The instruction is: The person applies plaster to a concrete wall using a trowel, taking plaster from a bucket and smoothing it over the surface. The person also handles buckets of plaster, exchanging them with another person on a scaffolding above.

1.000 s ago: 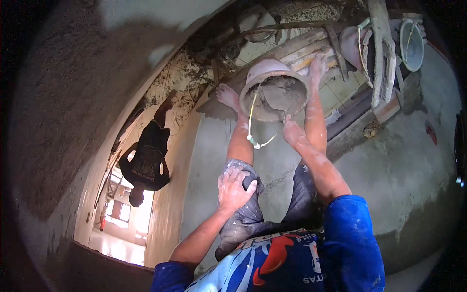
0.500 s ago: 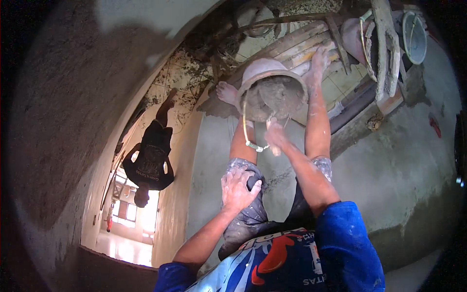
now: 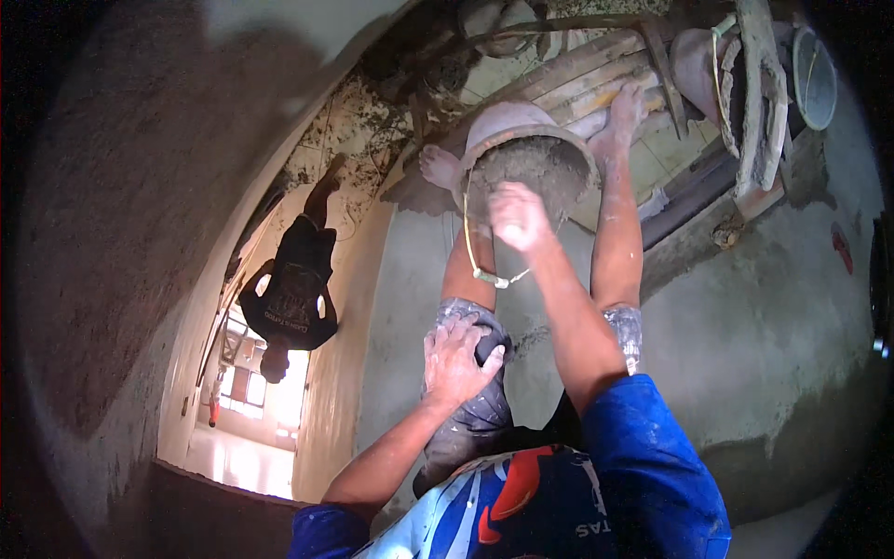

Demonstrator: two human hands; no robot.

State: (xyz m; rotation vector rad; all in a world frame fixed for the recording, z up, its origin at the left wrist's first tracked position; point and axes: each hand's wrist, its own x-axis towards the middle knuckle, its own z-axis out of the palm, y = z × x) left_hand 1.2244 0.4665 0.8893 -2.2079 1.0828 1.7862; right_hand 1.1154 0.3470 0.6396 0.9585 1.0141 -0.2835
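A bucket (image 3: 509, 119) of grey wet mortar (image 3: 545, 168) sits between my bare feet, its yellowish cord handle (image 3: 473, 252) hanging toward me. My right hand (image 3: 520, 214) is closed over the near part of the bucket, fingers curled and slightly blurred, round the trowel grip seen in the earlier frames; the blade is hidden now. My left hand (image 3: 458, 354) rests on my left knee, fingers spread over the dusty grey cloth, holding nothing.
Wooden planks (image 3: 596, 74) lie beneath my feet. At upper right stand another bucket (image 3: 694, 70), a crusted timber piece (image 3: 754, 112) and a pale bucket (image 3: 813, 79). A person in dark clothes (image 3: 293, 279) is at the left, by a bright opening. A rough wall (image 3: 121, 233) fills the left.
My right hand has swung left and up over the mortar with the trowel, and the blade has gone from sight. My left hand stays on the knee.
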